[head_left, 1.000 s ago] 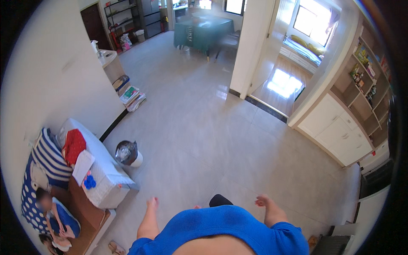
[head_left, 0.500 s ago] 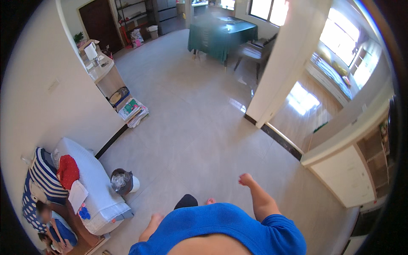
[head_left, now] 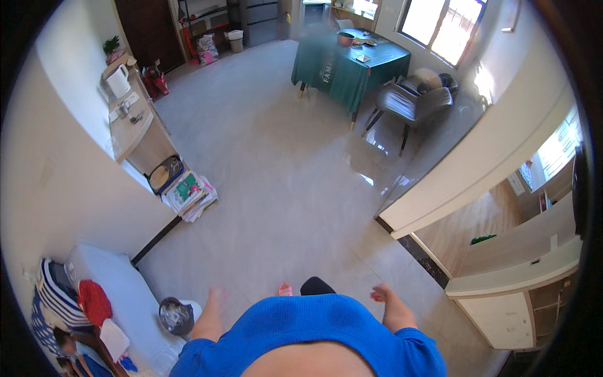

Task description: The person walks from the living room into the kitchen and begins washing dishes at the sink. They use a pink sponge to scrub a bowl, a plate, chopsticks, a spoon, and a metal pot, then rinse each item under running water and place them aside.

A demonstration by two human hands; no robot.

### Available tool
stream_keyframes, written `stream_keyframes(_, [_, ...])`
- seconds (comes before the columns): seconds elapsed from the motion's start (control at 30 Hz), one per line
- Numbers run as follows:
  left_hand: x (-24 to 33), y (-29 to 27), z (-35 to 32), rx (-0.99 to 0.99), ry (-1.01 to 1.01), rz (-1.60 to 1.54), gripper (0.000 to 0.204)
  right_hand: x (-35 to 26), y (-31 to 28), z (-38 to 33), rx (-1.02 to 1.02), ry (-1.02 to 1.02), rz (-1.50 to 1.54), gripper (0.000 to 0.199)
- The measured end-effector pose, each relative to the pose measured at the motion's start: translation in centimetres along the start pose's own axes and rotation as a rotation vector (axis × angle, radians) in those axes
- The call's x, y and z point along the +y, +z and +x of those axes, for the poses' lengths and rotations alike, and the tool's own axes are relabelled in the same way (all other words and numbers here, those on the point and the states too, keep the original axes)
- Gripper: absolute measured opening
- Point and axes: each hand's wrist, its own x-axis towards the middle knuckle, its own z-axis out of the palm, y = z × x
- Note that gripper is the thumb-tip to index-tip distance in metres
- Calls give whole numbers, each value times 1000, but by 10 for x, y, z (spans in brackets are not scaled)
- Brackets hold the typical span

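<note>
Low on your left, the white bin with its dark liner stands on the floor, between the white-covered sofa and your left forearm, mouth up, its long axis seemingly upright. Your left hand is clearly the nearer; your right hand hangs well apart, past your blue top. Your hands are wide apart: the right is loosely bent with nothing visible in it; the left is too blurred to tell.
</note>
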Motion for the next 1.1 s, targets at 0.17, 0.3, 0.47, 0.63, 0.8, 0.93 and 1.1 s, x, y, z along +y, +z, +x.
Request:
stream_keyframes(0.17, [283,204,19,-197,527,250,28,-78,-43,-28,64,85,168,22])
stream_keyframes(0.3, [376,305,46,-324,679,343,31,-228,-59,-29,200,-94,106,17])
stream_keyframes(0.47, [345,303,107,-193,172,179,19,-526,-25,83,148,-550,-852,18])
stream_keyframes(0.63, [357,307,106,17,-120,157,13,-810,109,24,-197,-720,-299,20])
stream_keyframes(0.8, [443,322,181,127,-255,53,11,-962,176,45,-420,-868,-326,25])
stream_keyframes(0.93, [576,370,269,103,-239,76,10,-991,115,156,-107,-965,-1202,18])
stream_keyframes(1.1, [844,452,390,59,213,69,8,-1021,46,163,35,-37,-126,15])
